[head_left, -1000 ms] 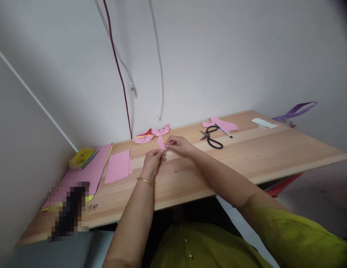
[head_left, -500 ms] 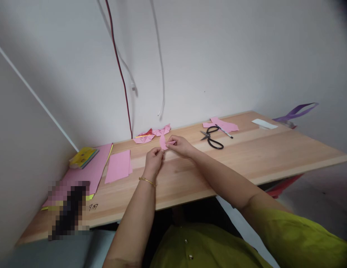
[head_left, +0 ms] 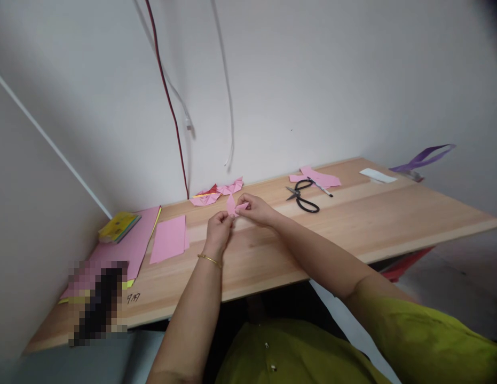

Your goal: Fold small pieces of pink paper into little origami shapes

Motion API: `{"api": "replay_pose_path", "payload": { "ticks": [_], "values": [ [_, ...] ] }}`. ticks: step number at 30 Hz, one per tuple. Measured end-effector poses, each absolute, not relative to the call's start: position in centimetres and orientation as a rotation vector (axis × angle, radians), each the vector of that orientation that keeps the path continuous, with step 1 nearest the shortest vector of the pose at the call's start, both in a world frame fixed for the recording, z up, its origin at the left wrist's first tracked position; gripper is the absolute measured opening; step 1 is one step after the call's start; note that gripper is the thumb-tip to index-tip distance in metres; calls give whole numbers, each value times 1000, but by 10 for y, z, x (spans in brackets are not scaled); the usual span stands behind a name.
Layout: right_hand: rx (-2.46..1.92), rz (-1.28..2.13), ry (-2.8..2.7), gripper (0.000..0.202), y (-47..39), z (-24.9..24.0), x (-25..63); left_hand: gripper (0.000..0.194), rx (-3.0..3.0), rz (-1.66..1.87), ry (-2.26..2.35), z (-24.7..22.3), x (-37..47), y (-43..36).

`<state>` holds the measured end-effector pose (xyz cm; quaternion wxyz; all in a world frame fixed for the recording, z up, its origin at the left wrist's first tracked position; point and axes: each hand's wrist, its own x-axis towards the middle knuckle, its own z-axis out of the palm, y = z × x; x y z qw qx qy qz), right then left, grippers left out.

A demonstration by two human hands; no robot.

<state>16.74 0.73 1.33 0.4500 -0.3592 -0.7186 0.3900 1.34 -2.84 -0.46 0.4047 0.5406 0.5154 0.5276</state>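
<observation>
A small folded piece of pink paper is held between my two hands above the middle of the wooden table. My left hand pinches its lower edge, and a thin gold bracelet circles that wrist. On the paper's right side, my right hand grips a flap with thumb and fingers. Just behind my hands, near the wall, lie folded pink paper shapes, one with a red and yellow part. The fingertips partly cover the held paper.
Black-handled scissors, a pen and pink scraps lie to the right, with a white strip beyond. Leftward are pink sheets, a larger pink stack and a yellow packet. Cables hang along the wall.
The flaps of the held pink paper now stand further apart, and the right flap shows more of its surface. Both hands keep their grip, nearly in place. The view has shifted slightly.
</observation>
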Motion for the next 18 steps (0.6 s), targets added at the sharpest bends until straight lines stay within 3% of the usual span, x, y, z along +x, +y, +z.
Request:
{"api": "replay_pose_path", "payload": {
  "ticks": [5,11,18],
  "values": [
    [-887,1016,-1784,17,7,15,168,20,1466,1327,1336,-3,13,-29],
    [-863,1069,-1785,32,8,13,171,22,1570,1275,1378,-6,12,-27],
    [-816,1110,-1808,22,9,13,170,22,1608,1222,1392,-5,9,-28]
  ]
}}
